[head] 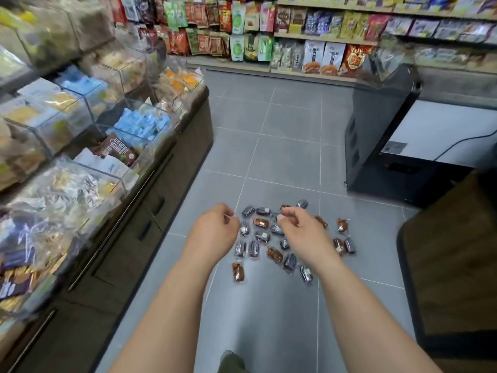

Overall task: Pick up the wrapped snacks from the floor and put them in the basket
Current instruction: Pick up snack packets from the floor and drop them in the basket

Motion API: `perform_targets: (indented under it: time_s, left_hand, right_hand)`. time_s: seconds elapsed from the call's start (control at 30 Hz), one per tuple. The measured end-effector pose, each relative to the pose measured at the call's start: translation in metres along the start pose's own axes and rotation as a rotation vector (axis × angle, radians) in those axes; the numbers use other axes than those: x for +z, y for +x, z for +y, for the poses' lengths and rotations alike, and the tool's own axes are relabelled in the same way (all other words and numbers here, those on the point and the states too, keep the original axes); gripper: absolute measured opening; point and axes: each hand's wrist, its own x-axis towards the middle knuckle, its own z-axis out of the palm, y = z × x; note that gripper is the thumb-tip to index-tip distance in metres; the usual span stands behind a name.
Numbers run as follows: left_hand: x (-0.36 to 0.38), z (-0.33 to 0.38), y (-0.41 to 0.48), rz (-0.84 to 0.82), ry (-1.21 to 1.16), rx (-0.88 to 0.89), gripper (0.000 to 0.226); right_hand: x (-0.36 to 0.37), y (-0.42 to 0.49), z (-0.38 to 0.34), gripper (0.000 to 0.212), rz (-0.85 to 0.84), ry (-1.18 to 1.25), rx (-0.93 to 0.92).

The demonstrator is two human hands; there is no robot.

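Snacks [261, 223]: scattered on the floor [282, 157] tiles.
Left grip [215, 230]: loosely curled, empty.
Right grip [301, 232]: curled, contents unclear.

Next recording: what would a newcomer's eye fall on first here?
First, the scatter of small dark and reddish-brown wrapped snacks on the grey tiled floor, low in the centre. Just above them hover the person's left hand and right hand, fingers loosely curled; whether either holds a snack is unclear. Around them, clear plastic bins of packets line the left and colourful snack shelves fill the back wall.
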Motion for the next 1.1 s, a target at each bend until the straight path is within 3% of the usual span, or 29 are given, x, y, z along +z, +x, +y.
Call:
perform_targets:
  time_s: [0.6, 0.87, 1.1]
  left_hand:
    - [0.044, 0.007, 0.222, -0.147, 0.086, -0.054, 0.028]
    - [0.089, 0.019, 0.312, -0.144, 0.076, -0.11, 0.032]
    - [0.142, -0.021, 0.368, -0.268, 0.148, -0.13, 0.032]
  right_hand:
    - [0.017, 0.228, 0.0, 0.032, -0.087, -0.028, 0.107]
    - [0.013, 0.332, 0.024, 0.037, -0.199, -0.089, 0.136]
    - [0.052, 0.393, 0.07, 0.043, -0.257, -0.094, 0.267]
